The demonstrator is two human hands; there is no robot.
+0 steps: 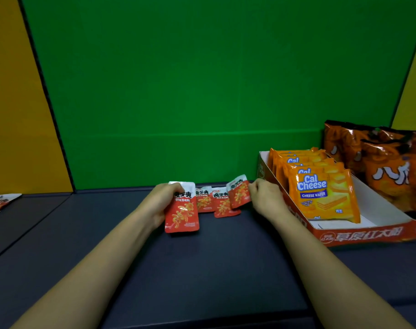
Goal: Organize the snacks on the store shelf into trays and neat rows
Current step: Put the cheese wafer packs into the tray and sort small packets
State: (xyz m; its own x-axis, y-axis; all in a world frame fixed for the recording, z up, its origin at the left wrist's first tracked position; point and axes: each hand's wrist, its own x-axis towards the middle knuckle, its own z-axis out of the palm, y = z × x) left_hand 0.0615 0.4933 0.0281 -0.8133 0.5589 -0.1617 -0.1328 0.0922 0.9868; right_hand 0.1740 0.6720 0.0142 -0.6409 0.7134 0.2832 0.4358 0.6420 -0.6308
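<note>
Head view: both forearms reach in over the dark shelf deck (202,269). Left hand (163,204) grips the nearest red sachet (182,211). The thumb curls over its silver top edge, the fingers are hidden behind it, and the pack faces the camera roughly upright. Right hand (265,198) pinches the rightmost red sachet (239,192) at its right edge with curled fingers. That pack is tilted, top leaning right; can't tell if its lower edge touches the deck. Between the two held packs lie the second red sachet (204,200) and third red sachet (223,205), side by side near the back of the deck. The third one's right edge is overlapped by the tilted pack. All four form a loose row in front of the green back panel (178,91). Just right of the right hand sits the cardboard tray (359,235), with a red front, white lettering and a white interior. In its left part the Cal Cheese wafer packs (321,193) stand in a file, one behind another, labels forward. Orange snack bags (387,169) stand at the tray's right side; can't tell if they're inside it or behind it. Far left, a separate packet (0,203) lies flat on the neighbouring deck section, cut off by the frame edge. A yellow side panel (12,91) flanks the green one.
</note>
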